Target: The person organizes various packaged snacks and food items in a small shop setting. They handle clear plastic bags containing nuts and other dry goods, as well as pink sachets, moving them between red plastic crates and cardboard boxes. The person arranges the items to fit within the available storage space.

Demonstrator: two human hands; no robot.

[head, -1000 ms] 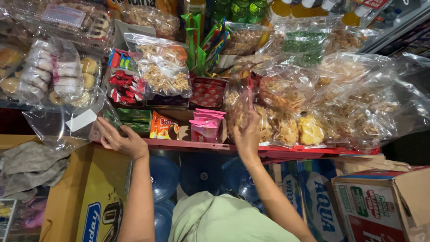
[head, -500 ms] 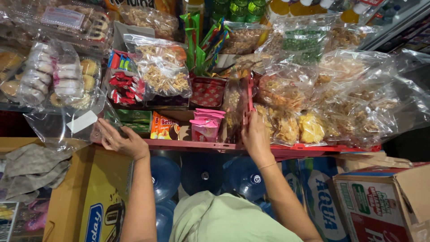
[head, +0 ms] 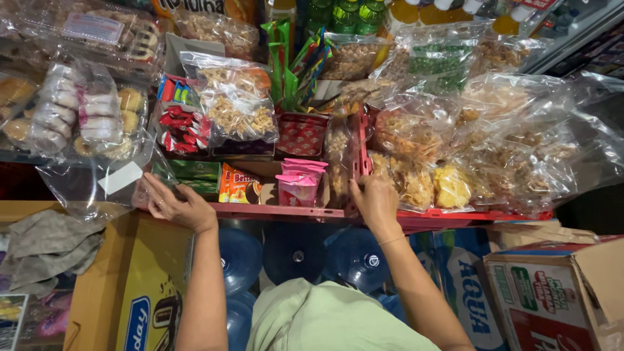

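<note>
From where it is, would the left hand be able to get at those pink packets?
Probably yes: the left hand rests on the red shelf edge, and only orange packets stand between it and the pink packets.

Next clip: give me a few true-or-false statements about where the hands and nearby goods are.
1. The left hand rests at the red shelf edge. True.
2. The right hand holds a water jug. False: it is up at the red divider beside the clear snack bags; the blue water jugs stand below.
3. Pink packets sit between the hands. True.
4. The cardboard box lies on the shelf. False: it is below, at right.
</note>
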